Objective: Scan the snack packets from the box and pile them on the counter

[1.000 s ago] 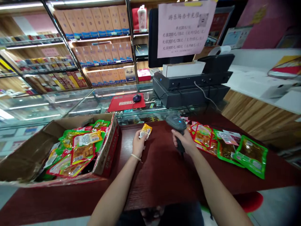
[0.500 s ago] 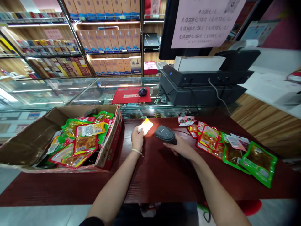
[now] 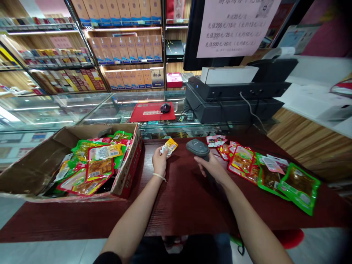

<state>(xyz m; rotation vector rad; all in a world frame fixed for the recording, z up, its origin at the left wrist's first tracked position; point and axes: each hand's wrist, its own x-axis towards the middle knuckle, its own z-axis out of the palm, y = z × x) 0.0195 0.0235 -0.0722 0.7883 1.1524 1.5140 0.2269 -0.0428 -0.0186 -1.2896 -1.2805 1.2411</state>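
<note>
Between the thumb and fingers of my left hand (image 3: 160,161) is a small yellow and white snack packet (image 3: 171,145), held just above the dark red tabletop (image 3: 176,205). My right hand (image 3: 211,167) is wrapped round the handle of a dark grey barcode scanner (image 3: 197,147), whose head points left toward the packet. A gap separates scanner and packet. To the left, an open cardboard box (image 3: 129,176) holds several red and green snack packets (image 3: 100,167). More packets lie in a row on the right, among them a red one (image 3: 242,158) and a green one (image 3: 299,185).
Behind the table stands a glass counter (image 3: 115,110) with a red mouse pad (image 3: 143,113) and a black mouse (image 3: 165,107). A monitor (image 3: 189,44) with a paper sign and a black cash drawer (image 3: 209,110) are at the back right. Shelves of boxes line the wall.
The bright scanner light on the packet has gone out. My right hand has drawn the scanner slightly right and up, away from the packet. My left hand still holds the packet.
</note>
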